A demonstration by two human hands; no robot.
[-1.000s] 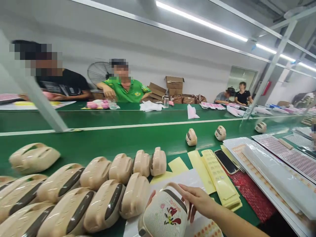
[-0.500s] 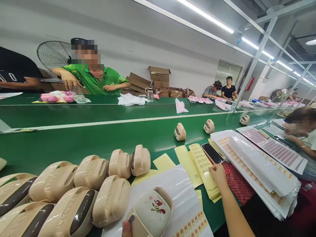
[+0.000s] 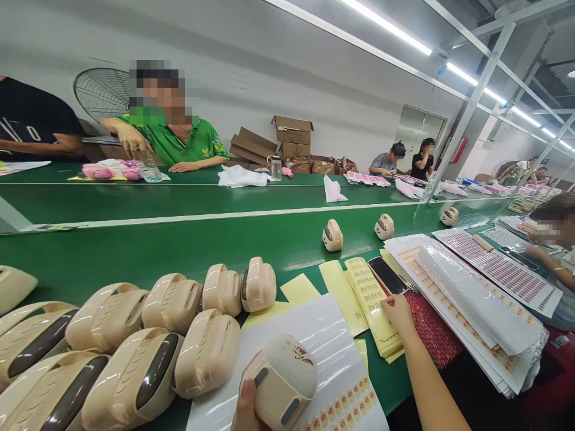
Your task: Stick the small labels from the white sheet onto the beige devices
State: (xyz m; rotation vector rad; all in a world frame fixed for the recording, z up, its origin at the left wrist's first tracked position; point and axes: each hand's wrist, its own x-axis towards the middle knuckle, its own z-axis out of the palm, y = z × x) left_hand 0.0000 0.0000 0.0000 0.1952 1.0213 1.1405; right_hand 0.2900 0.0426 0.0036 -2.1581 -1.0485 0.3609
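Your left hand (image 3: 247, 408) is closed around a rounded cream plastic device (image 3: 279, 380), gripping it from below. The device has a small red-and-yellow cartoon print on top and two dark slots on its face, and it sits low over a glossy white sticker sheet (image 3: 291, 335) with rows of orange-and-yellow labels near its lower corner. Your right hand (image 3: 398, 314) holds nothing: it is narrowed, with its fingertips (image 3: 385, 303) resting on a stack of yellow printed sheets (image 3: 369, 302), just below a black smartphone (image 3: 387, 275) lying on that stack. To your left, rows of beige plastic device shells with dark glossy strips (image 3: 171, 302) crowd the green conveyor belt (image 3: 179, 251), and three small cream devices (image 3: 332, 235) stand well apart from them, spaced along the belt. To your right lie a red patterned sheet (image 3: 431, 329), a pile of white sheets with orange labels (image 3: 462, 299) and a sheet of pink-red labels (image 3: 494, 269) – a co-worker (image 3: 557, 257) sits at the right edge. Across the belt, another co-worker in a green polo shirt (image 3: 179, 140) has a hand just above a clear plastic bottle (image 3: 149, 167).
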